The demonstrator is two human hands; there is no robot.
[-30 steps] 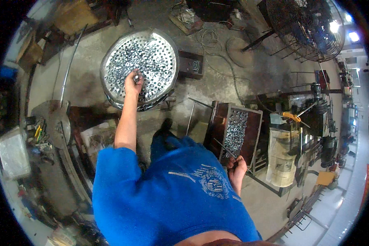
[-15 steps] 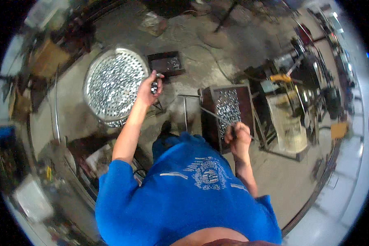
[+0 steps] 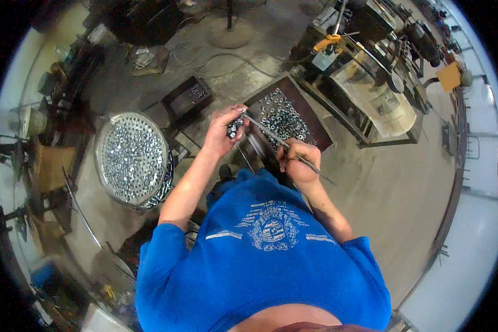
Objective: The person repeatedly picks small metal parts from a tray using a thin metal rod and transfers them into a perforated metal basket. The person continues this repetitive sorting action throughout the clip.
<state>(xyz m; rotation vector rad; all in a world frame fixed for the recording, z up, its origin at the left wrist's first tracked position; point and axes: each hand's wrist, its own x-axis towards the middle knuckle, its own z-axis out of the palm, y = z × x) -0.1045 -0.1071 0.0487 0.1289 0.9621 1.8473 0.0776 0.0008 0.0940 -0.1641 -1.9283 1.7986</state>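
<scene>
My left hand (image 3: 220,135) is closed around a small handful of shiny metal nuts (image 3: 235,127). Its thumb and fingertips meet at the upper end of a thin metal rod (image 3: 266,130), where a small nut seems to be pinched. Lower down, my right hand (image 3: 301,160) grips that rod, whose other end sticks out past the fist to the right. Beneath both hands is a dark metal box (image 3: 317,118) with loose nuts (image 3: 285,117) spread inside. At the left stands a round perforated metal tray (image 3: 100,160), covered with many small metal pieces.
A smaller dark box (image 3: 174,103) with a few pieces stands between tray and large box. Right of the large box is a metal-framed bench (image 3: 365,138) carrying a cream sheet (image 3: 379,99) and an orange-handled tool (image 3: 326,42). A cable (image 3: 243,56) crosses the floor beyond.
My left hand has moved from the round tray's edge across to the rod's end, carrying the nuts. My right hand still grips the rod. The view has turned and shifted.
</scene>
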